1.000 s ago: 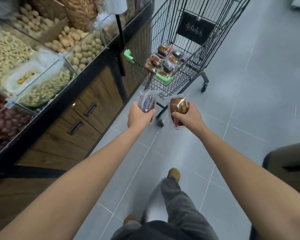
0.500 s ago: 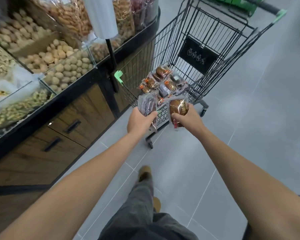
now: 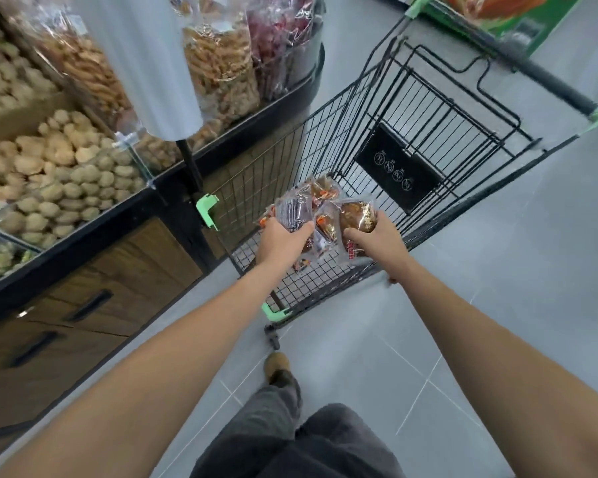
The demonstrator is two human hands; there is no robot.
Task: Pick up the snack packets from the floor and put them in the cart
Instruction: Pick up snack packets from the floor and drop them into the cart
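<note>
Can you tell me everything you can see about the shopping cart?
The shopping cart is a black wire basket with light green plastic corner caps and a dark handle bar with green ends. A black sign with small white symbols hangs on its inside wall. It stands on grey floor tiles beside the snack shelf; one small wheel shows underneath. Several clear snack packets lie inside, and both hands reach over its near end holding more packets.

The scene is evenly and softly lit, with faint shadows cast on the floor [image 3: 497, 305]. Motion blur and wide-angle bending are seen toward the edges
</note>
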